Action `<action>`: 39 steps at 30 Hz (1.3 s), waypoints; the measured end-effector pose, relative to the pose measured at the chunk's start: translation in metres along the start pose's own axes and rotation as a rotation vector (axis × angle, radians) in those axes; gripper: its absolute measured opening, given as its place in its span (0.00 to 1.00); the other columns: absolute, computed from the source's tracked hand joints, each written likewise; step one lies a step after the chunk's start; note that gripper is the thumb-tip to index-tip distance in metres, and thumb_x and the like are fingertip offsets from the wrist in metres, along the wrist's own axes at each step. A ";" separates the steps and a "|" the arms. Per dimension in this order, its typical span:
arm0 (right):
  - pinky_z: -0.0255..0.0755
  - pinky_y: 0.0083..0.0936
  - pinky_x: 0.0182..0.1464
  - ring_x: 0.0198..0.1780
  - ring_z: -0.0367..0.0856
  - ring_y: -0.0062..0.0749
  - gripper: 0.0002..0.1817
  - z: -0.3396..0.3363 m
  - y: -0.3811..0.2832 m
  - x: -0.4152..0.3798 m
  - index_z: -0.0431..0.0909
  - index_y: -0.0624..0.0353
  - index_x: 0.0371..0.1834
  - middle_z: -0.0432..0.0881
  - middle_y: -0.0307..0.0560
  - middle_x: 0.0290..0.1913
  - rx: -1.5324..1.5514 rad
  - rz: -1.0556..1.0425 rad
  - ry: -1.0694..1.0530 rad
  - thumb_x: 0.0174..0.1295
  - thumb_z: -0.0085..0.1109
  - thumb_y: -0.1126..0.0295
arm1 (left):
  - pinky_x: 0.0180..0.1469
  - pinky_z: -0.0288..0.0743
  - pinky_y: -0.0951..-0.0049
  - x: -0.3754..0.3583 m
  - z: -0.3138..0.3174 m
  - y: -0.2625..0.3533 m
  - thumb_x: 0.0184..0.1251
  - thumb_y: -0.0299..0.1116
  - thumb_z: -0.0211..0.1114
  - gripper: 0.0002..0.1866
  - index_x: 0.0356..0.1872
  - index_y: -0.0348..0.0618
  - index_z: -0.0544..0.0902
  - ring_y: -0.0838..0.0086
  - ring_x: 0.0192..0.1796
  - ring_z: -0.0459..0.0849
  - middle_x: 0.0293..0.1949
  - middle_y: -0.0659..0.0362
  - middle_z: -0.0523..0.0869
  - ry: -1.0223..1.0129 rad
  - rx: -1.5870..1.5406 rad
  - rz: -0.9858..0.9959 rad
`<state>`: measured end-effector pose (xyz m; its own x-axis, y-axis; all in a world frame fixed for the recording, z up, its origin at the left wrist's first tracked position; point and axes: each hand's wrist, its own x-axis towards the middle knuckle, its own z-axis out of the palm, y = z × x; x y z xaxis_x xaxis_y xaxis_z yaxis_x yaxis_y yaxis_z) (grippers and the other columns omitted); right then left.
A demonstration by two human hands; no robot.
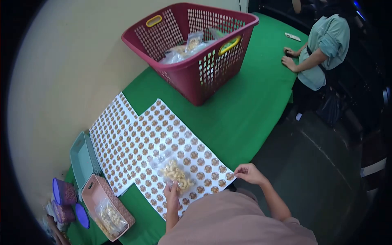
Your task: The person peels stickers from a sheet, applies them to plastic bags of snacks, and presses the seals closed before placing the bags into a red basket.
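My left hand (pixel 172 193) is closed on the lower end of a clear plastic bag of pale, curved, cashew-like pieces (pixel 174 170). The bag lies over a white sticker sheet (pixel 192 141) printed with rows of small round brown labels. At the right corner of this sheet, my right hand (pixel 250 174) pinches with thumb and forefinger. Whether a single label is between those fingertips is too small to tell. A second sheet of round labels (pixel 110 134) lies to the left, partly under the first.
A maroon laundry basket (pixel 183 65) with filled plastic bags stands on the green tablecloth (pixel 228 118). At left are a teal basket (pixel 83 157), a pink basket (pixel 92 192) holding bags, and purple-lidded tubs (pixel 64 192). Another person (pixel 326 49) stands at the far right, near a phone (pixel 292 37).
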<state>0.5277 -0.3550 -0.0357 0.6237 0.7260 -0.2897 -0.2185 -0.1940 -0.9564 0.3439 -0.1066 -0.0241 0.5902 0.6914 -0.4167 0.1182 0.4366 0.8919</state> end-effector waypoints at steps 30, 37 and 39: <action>0.71 0.33 0.40 0.37 0.75 0.39 0.03 0.057 -0.013 -0.006 0.80 0.55 0.21 0.77 0.45 0.28 -0.955 -0.127 0.588 0.44 0.59 0.69 | 0.42 0.71 0.78 -0.064 -0.065 -0.012 0.59 0.32 0.57 0.16 0.46 0.34 0.70 0.77 0.40 0.77 0.40 0.58 0.77 -0.215 -0.082 0.046; 0.71 0.34 0.40 0.37 0.75 0.39 0.02 0.063 -0.004 0.000 0.79 0.56 0.19 0.77 0.47 0.29 -1.031 -0.194 0.677 0.43 0.57 0.73 | 0.42 0.72 0.77 -0.070 -0.080 0.001 0.59 0.32 0.57 0.18 0.48 0.34 0.69 0.76 0.41 0.77 0.41 0.57 0.77 -0.289 -0.045 0.059; 0.71 0.34 0.40 0.38 0.75 0.40 0.03 0.062 -0.003 0.002 0.78 0.57 0.18 0.77 0.48 0.29 -1.058 -0.163 0.665 0.43 0.56 0.73 | 0.42 0.72 0.77 -0.071 -0.085 -0.003 0.58 0.32 0.57 0.18 0.48 0.34 0.69 0.76 0.41 0.77 0.41 0.57 0.77 -0.292 -0.039 0.047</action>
<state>0.4826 -0.3120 -0.0311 0.9107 0.3785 0.1653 0.4109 -0.7896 -0.4558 0.2341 -0.1076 -0.0121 0.7996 0.5190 -0.3020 0.0580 0.4338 0.8991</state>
